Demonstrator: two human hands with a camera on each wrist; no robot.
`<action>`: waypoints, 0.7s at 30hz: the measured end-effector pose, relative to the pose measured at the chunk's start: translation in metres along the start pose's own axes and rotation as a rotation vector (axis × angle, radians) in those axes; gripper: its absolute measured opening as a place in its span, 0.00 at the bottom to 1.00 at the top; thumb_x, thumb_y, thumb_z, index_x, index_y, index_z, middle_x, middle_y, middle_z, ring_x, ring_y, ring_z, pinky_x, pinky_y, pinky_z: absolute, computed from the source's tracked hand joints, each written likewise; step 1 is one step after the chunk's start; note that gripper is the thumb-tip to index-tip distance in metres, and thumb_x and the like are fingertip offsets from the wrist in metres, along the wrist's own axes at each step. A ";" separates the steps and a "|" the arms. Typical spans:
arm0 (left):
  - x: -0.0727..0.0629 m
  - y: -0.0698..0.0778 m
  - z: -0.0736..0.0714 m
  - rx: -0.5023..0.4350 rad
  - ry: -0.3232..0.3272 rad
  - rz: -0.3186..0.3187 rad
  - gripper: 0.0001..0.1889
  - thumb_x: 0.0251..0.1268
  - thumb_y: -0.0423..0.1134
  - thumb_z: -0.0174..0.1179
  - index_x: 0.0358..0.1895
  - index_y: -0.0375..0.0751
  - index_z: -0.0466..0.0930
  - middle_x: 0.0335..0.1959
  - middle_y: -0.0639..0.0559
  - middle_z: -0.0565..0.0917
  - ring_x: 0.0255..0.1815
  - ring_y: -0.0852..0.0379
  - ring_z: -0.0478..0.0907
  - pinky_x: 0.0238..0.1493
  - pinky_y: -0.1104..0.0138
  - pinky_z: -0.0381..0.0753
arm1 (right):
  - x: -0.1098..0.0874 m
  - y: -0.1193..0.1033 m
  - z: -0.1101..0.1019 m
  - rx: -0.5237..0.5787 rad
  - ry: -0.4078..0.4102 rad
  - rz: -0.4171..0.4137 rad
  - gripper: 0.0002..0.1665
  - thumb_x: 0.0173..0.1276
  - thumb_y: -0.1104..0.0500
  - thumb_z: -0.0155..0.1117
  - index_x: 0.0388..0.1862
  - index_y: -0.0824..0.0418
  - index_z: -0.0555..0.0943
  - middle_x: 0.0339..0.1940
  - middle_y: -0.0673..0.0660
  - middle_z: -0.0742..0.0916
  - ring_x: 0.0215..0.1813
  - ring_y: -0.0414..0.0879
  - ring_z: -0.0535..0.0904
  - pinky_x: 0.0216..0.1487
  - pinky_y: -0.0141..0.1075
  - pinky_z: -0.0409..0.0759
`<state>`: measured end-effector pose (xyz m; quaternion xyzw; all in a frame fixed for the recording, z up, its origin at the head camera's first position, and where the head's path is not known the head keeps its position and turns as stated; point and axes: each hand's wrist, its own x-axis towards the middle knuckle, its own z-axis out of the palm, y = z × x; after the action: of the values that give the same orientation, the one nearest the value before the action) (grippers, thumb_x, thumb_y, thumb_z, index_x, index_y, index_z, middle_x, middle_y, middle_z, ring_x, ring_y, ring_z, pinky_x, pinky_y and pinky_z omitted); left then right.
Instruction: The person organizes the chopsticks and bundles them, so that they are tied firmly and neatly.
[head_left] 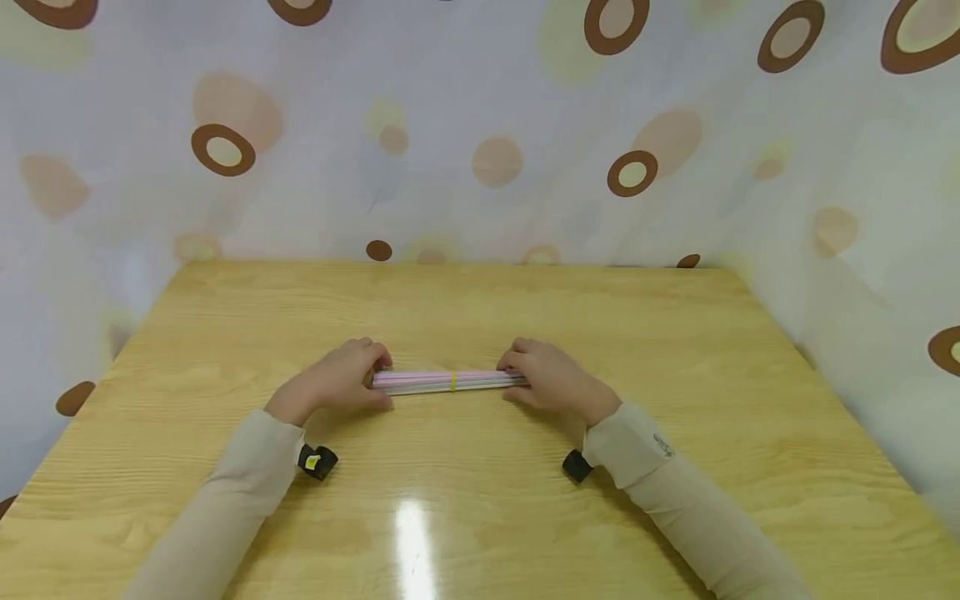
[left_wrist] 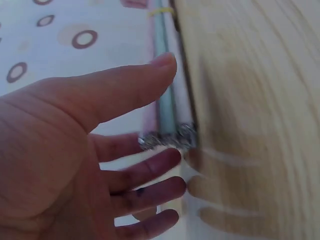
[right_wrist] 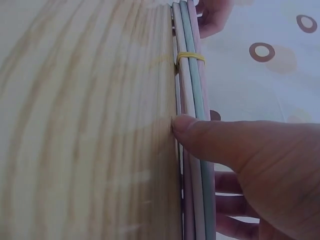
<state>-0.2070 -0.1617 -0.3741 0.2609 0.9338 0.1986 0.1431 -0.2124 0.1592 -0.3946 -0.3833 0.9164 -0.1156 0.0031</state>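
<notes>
A bundle of thin pink, pale green and white sticks (head_left: 412, 382) lies crosswise on the table, bound near its middle by a yellow rubber band (head_left: 453, 381). In the left wrist view its end (left_wrist: 169, 140) looks silvery and crinkled. My left hand (head_left: 341, 379) is around that left end, thumb on the near side. Its fingers (left_wrist: 150, 197) extend loosely past the end, with the index finger partly hidden behind the sticks. On the right part, my right hand (head_left: 551, 379) holds the bundle between the thumb (right_wrist: 200, 135) in front and fingers behind, their tips hidden.
The wood-grain table (head_left: 480, 325) extends around both hands and reflects a bright light near the front. A pale curtain (head_left: 442, 100) with brown ring prints hangs behind the table and along its sides. Black wrist devices (head_left: 318, 462) sit below both sleeves.
</notes>
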 end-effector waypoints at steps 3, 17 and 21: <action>-0.003 0.004 0.000 -0.010 -0.009 0.000 0.28 0.59 0.45 0.67 0.55 0.29 0.72 0.47 0.42 0.76 0.48 0.46 0.71 0.52 0.51 0.69 | -0.005 0.000 0.002 0.014 0.006 0.007 0.20 0.61 0.52 0.71 0.47 0.62 0.81 0.41 0.55 0.80 0.37 0.44 0.75 0.42 0.40 0.77; -0.010 0.004 0.001 -0.084 0.149 0.073 0.24 0.64 0.39 0.62 0.59 0.30 0.70 0.62 0.36 0.74 0.66 0.37 0.67 0.63 0.42 0.57 | -0.024 0.009 -0.004 -0.013 0.062 0.046 0.33 0.64 0.49 0.68 0.59 0.68 0.72 0.53 0.63 0.77 0.52 0.57 0.74 0.53 0.54 0.72; -0.016 0.000 0.002 -0.072 0.173 0.079 0.24 0.64 0.39 0.63 0.58 0.30 0.70 0.65 0.35 0.70 0.68 0.36 0.63 0.64 0.40 0.56 | -0.030 0.011 -0.012 -0.032 0.069 0.061 0.35 0.63 0.50 0.69 0.60 0.70 0.70 0.54 0.65 0.76 0.53 0.58 0.75 0.53 0.56 0.72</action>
<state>-0.1926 -0.1696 -0.3735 0.2740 0.9240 0.2592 0.0633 -0.2000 0.1908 -0.3884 -0.3511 0.9289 -0.1140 -0.0309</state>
